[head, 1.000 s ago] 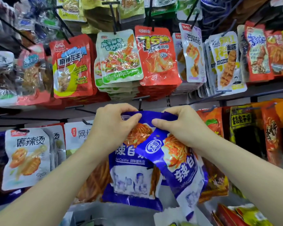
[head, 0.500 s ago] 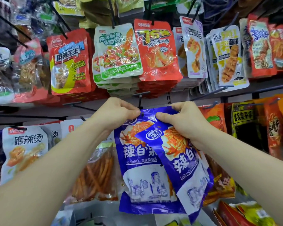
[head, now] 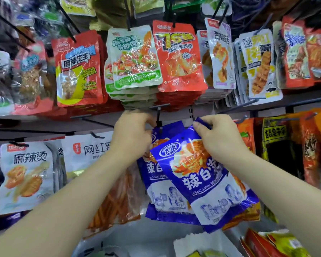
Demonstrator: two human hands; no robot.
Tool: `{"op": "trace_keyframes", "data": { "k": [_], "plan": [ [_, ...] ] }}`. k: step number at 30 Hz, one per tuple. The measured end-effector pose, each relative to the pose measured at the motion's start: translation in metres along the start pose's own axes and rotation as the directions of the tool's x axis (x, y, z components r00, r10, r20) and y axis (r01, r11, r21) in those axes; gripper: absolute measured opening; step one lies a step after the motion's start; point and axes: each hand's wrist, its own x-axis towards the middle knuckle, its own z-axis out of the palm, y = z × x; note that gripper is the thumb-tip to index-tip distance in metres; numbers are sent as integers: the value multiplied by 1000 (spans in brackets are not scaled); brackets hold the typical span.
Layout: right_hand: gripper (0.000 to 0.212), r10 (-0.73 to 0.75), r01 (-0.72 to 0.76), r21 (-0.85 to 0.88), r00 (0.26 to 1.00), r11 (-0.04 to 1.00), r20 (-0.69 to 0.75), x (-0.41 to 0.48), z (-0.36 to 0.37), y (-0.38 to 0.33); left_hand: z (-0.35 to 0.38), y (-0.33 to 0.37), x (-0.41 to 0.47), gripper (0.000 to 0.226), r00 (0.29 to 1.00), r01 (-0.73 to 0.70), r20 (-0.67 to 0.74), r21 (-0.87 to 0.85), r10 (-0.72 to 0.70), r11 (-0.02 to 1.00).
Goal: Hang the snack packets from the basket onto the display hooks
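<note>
Two blue-and-white snack packets are up at the display wall. My right hand (head: 219,138) pinches the top edge of the front blue packet (head: 202,175), which hangs tilted. Behind it, the rear blue packet (head: 163,191) has its top at a black display hook (head: 158,117), where my left hand (head: 132,134) grips its upper corner. The hook's tip pokes out just above the rear packet's top edge. Whether the packet is threaded on the hook is hidden by my fingers.
Rows of hanging snack packets fill the wall: red packets (head: 178,56), green-white ones (head: 135,58), white packets (head: 26,175) at lower left, orange and black ones (head: 278,145) at right. A white basket rim (head: 156,242) shows at the bottom.
Both hands rose with the two blue packets toward the black hook. The left hand moved up to the hook with the rear packet; the right hand lifted the front packet's top edge.
</note>
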Motion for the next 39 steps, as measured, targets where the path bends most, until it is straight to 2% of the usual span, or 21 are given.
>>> {"op": "trace_keyframes", "data": {
  "k": [2,3,4,5,6,7,9,12,14,16,22,26,28,31,33,34,36,39],
  "plan": [
    [32,-72,72,38,997,997,-13,0,-4,-4,-11,5,-12,18,994,103,3,-316,-108,943],
    [32,-108,109,60,994,992,-22,0,-5,-6,-16,10,-19,15,985,172,71,-471,-157,865],
    [32,-140,142,85,990,986,-32,-1,-4,-9,-21,15,-25,7,970,241,163,-554,-180,797],
    [31,-159,163,110,986,980,-44,-2,-2,-12,-25,19,-28,6,958,274,232,-561,-169,781],
    [31,-171,176,132,984,975,-53,-3,1,-16,-27,21,-29,16,951,277,267,-518,-154,809],
    [30,-175,182,155,983,971,-57,-4,4,-20,-29,22,-28,25,949,273,276,-479,-152,834],
    [30,-151,157,200,988,967,-43,-4,13,-25,-36,27,-24,30,950,282,271,-513,-159,811],
    [26,-22,11,347,999,938,27,-3,19,-30,-41,25,-17,18,956,269,239,-502,-167,822],
    [13,65,-120,438,988,891,140,-2,18,-33,-42,21,-12,6,957,274,217,-473,-191,837],
    [3,97,-182,420,972,889,216,-3,19,-34,-41,20,-8,2,947,303,245,-480,-206,823],
    [16,219,-303,442,948,844,231,0,21,-26,-39,20,3,7,918,311,369,-437,-148,844],
    [21,247,-326,420,941,847,231,-2,23,-27,-43,11,7,6,872,362,477,-474,-112,802],
    [20,251,-323,397,942,859,223,-3,24,-27,-38,8,8,8,871,357,478,-460,-112,813],
    [15,287,-350,403,935,846,208,-3,29,-25,-24,5,8,16,912,296,392,-426,-121,855],
    [8,265,-303,351,952,886,152,-2,34,-21,-12,1,8,7,954,167,289,-275,-84,947],
    [14,238,-261,287,965,922,113,-1,36,-19,-7,0,7,7,971,83,234,-173,-41,981],
    [21,164,-170,118,985,978,59,0,37,-12,1,-4,4,22,986,-38,159,-31,42,999],
    [42,121,-111,-137,990,984,69,0,33,0,-1,-7,-8,36,985,-172,48,213,166,962]
  ]
}}
